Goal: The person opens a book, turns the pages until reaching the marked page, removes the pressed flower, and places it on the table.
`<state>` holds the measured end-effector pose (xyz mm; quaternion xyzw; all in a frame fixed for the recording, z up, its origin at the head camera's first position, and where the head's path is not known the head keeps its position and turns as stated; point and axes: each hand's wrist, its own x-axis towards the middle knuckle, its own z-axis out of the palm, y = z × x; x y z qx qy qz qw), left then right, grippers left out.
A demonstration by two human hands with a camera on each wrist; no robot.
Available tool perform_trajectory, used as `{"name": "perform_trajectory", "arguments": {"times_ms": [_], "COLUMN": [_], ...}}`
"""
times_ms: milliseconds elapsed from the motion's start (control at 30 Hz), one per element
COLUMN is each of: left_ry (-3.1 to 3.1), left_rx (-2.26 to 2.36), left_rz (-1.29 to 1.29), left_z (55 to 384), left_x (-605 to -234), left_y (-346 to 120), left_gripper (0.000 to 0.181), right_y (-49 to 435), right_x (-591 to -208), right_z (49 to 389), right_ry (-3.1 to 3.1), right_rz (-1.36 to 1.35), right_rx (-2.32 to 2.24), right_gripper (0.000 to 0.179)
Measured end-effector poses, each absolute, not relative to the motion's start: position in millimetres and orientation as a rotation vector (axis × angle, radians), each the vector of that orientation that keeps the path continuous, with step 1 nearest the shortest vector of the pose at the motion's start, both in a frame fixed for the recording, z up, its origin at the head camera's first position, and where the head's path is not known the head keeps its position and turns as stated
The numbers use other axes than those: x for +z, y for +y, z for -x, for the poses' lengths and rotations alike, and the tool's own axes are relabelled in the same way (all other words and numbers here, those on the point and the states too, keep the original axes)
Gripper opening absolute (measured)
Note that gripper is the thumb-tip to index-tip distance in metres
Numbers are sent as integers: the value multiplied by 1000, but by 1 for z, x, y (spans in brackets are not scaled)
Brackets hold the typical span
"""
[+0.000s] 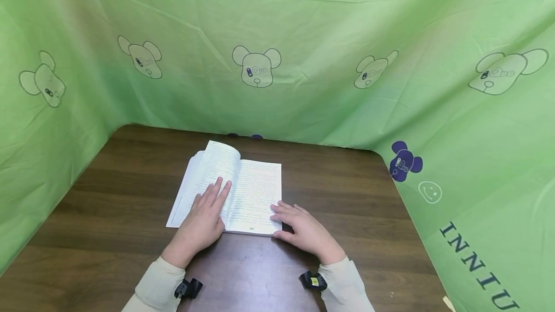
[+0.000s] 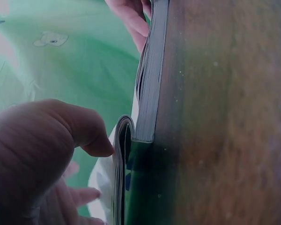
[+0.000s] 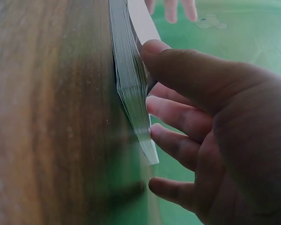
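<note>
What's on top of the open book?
The left hand rests on the left page, and the right hand touches the outer edge of the right page. Lines of print show around them, but anything under the left hand is covered.

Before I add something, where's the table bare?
Bare table lies right of the right hand, out to the green cloth, and left of the open book. Crowded: the book, left hand over its left side, right hand at its right edge.
</note>
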<state>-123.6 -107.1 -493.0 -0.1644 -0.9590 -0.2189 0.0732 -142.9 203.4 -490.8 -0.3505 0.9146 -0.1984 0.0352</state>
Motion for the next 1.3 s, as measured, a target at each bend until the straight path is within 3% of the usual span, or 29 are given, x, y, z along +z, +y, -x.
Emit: {"name": "perform_trajectory", "arguments": {"times_ms": [333,567,767,933,1167,1300], "left_ry": [-2980,-3016,-3022,-2996,-2989,-3003], "left_rx": [-719,-719,-662,-646,-676,-721], "left_rz": [386,381,398,411,582,610], "left_z": [124,122,120,121,121,120], "left_x": [-496,-497,-498,-497,-496,-495], "left_y": [-107,-108,-109,-108,-105,-105], "left_gripper": [85,66,60,54,27,30], "right_y": [203,202,202,201,201,200], "right_x": [-488,-487,-486,-486,-487,-488], "right_z": [143,143,143,143,143,144], "right_ry": [2841,2843,2849,2864,2883,2907], "right_rz": [1182,1195,1203,1190,1193,1185], "right_rx": [-588,-587,-586,-571,-594,-627], "right_gripper": [20,12,6,7,8,7]}}
